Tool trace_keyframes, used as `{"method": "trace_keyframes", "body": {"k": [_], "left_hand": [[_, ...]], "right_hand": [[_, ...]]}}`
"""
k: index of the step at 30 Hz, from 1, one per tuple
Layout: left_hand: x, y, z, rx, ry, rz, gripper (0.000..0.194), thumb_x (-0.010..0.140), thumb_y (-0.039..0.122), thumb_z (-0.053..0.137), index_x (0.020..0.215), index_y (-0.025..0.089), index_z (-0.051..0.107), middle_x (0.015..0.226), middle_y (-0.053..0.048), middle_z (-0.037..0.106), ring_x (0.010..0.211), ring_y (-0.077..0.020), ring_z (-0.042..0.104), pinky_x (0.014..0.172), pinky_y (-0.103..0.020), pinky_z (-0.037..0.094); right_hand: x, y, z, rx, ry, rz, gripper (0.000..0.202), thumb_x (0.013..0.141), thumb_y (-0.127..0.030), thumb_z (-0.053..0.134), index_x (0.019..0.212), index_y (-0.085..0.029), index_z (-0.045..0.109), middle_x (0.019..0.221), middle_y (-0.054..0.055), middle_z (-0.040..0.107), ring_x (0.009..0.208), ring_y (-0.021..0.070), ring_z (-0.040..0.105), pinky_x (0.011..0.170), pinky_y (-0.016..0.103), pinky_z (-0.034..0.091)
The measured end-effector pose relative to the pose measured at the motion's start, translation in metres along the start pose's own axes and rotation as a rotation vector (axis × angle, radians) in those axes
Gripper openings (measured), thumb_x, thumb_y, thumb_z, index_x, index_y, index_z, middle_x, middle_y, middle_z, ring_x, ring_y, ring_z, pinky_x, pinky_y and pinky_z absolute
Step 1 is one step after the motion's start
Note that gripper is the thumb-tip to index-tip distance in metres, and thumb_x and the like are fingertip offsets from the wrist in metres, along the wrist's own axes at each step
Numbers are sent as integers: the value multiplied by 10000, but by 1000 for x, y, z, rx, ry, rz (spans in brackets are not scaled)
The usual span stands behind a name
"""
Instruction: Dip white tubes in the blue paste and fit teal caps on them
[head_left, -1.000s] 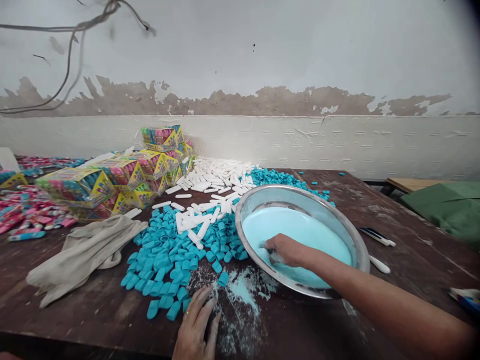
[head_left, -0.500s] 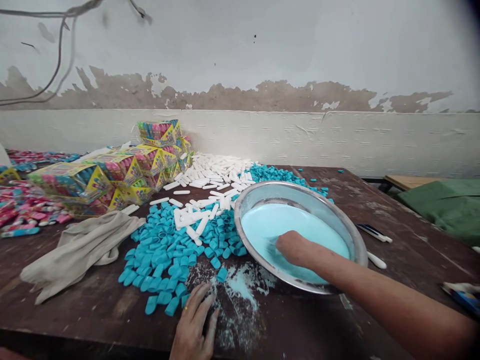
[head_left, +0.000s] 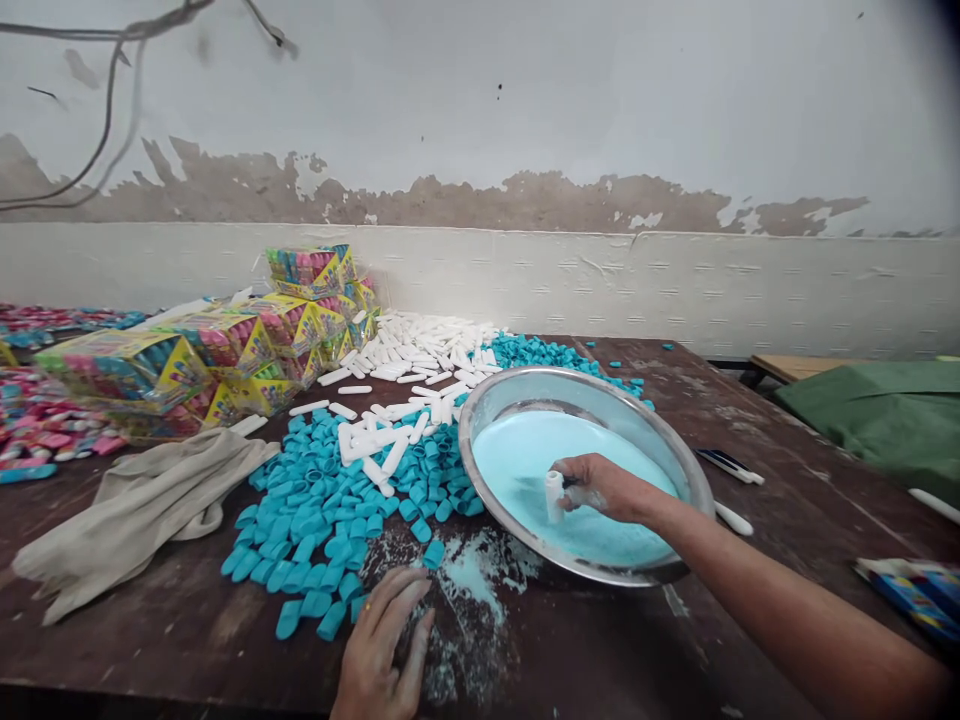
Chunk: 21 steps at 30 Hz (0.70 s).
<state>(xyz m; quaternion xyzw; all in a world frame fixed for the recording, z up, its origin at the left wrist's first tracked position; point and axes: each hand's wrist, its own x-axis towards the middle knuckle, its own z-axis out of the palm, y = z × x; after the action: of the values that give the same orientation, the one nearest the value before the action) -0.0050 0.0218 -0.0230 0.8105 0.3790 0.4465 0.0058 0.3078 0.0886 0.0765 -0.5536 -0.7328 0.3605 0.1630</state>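
My right hand [head_left: 600, 487] grips a small white plastic tube [head_left: 554, 496] upright, with its open end on top, inside the steel bowl [head_left: 697, 490]. Pale blue powder [head_left: 517, 455] fills the lower part of this bowl, and the tube's bottom is at the powder. At the table's front, my left hand [head_left: 386, 640] rests with fingers apart and nothing in them, dusted with powder. Just beyond it lies a heap of blue caps [head_left: 322, 520]. Several white tubes [head_left: 382, 440] lie on top of the caps.
More white tubes [head_left: 427, 345] and blue caps [head_left: 540, 352] are heaped behind the bowl. Packed display boxes [head_left: 225, 340] stand at the back left, beside a grey cloth [head_left: 142, 505]. Spilled powder [head_left: 476, 585] marks the dark table [head_left: 600, 650]. A phone-like object [head_left: 729, 465] lies right of the bowl.
My right hand has risen out of the powder, and a white tube now shows in its fingers. My left hand stays by the caps. The view has shifted slightly right.
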Motion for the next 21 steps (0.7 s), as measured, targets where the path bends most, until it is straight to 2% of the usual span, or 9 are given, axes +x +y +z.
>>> {"method": "trace_keyframes", "body": {"k": [2, 4, 7, 9, 11, 14, 17, 18, 21], "left_hand": [[31, 17, 0, -29, -18, 39, 281, 806, 138, 493, 1079, 203, 518, 1052, -75, 592, 1041, -203, 522, 880, -317, 442], [69, 37, 6, -52, -103, 61, 262, 820, 162, 475, 1076, 198, 519, 1041, -78, 595, 1019, -207, 525, 862, -341, 429], [120, 66, 32, -57, -345, 6, 258, 815, 207, 476, 1066, 188, 532, 1030, -87, 603, 999, -242, 530, 837, -401, 409], [143, 79, 54, -43, -524, -45, 230, 791, 261, 510, 994, 174, 572, 976, -102, 625, 970, -282, 543, 817, -442, 392], [157, 85, 75, -37, -649, -96, 190, 767, 302, 534, 865, 159, 608, 865, -111, 650, 882, -302, 576, 781, -451, 389], [165, 85, 94, -47, -697, -142, 159, 742, 304, 551, 759, 159, 615, 737, -94, 657, 757, -282, 601, 730, -407, 395], [169, 79, 95, -59, -673, -153, 121, 729, 269, 557, 766, 169, 616, 717, -72, 655, 741, -257, 597, 711, -355, 387], [169, 77, 94, -64, -664, -156, 111, 727, 255, 557, 763, 170, 617, 709, -65, 654, 732, -246, 595, 702, -338, 386], [170, 72, 87, -102, -645, -142, 95, 729, 213, 550, 771, 180, 628, 716, -40, 661, 715, -210, 595, 671, -288, 393]], "right_hand": [[-6, 2, 0, 121, 53, 10, 52, 580, -159, 509, 614, -156, 548, 596, -16, 575, 587, 126, 511, 577, 218, 418], [-11, 4, 0, 171, 88, 2, 39, 589, -176, 508, 620, -161, 526, 581, -21, 554, 554, 114, 488, 554, 215, 412], [-16, 8, 1, 226, 120, -36, 54, 620, -206, 501, 651, -163, 515, 574, -24, 539, 535, 105, 472, 555, 217, 416], [-19, 10, 1, 239, 126, -58, 57, 630, -208, 498, 657, -162, 515, 573, -20, 538, 540, 108, 479, 562, 221, 423], [-23, 10, 1, 232, 134, -70, 52, 633, -201, 495, 664, -162, 512, 582, -13, 543, 559, 118, 496, 565, 226, 429], [-32, 13, -1, 156, 175, -67, 113, 663, -175, 470, 750, -155, 540, 650, 16, 575, 632, 146, 535, 622, 259, 445], [-41, 20, -3, -259, 331, -46, 321, 633, -109, 503, 945, -142, 567, 927, 94, 600, 880, 205, 537, 807, 341, 403], [-43, 23, -4, -415, 353, -28, 328, 625, -105, 526, 947, -141, 581, 972, 111, 592, 924, 224, 524, 835, 356, 383], [-47, 27, -4, -615, 319, 49, 142, 723, -157, 495, 775, -128, 624, 838, 117, 613, 807, 220, 558, 758, 335, 411]]}}
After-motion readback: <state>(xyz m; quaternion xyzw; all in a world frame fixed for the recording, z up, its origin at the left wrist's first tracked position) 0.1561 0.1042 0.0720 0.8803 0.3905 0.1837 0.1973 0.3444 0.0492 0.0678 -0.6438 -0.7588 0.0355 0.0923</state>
